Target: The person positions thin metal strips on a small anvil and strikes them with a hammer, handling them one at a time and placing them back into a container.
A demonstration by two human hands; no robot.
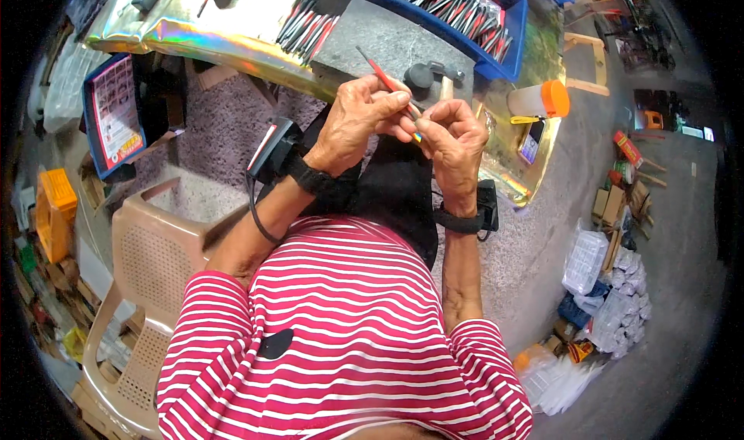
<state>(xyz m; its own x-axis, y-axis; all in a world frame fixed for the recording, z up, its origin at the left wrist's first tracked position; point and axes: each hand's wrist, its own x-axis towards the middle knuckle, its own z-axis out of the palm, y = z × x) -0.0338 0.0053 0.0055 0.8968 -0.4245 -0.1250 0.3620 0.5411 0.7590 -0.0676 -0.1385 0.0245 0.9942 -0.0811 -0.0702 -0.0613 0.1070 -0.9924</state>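
A slim red stick (379,71) with a thin dark far end was held up between the two hands, above the wearer's lap and just in front of the near edge of the desk (240,13). The left hand (353,122) had its fingers clamped on the stick's middle, leaving the far end free and pointing away. The right hand (457,145) had thumb and forefinger pinched together; they appeared clamped around the near end, though the fingertips partly hid the contact. Such a two-handed grip probably steadied a thin piece for fine handling close to the body. A small yellow and blue bit showed by the fingers, too small to identify.

Beyond the hands, a grey slab (372,29) lay on the desk, likely serving as a firm work surface. On its near right part stood a black cylinder (419,75), beside a pale wooden piece (447,89). A loose pile of red and black sticks (304,33) lay left of the slab, seemingly within easy reach. Behind it, a long blue tray (508,66) kept many similar sticks together, mostly side by side. To the right stood a jar with an orange lid (540,100). A beige plastic chair (159,242) stood at the wearer's left.
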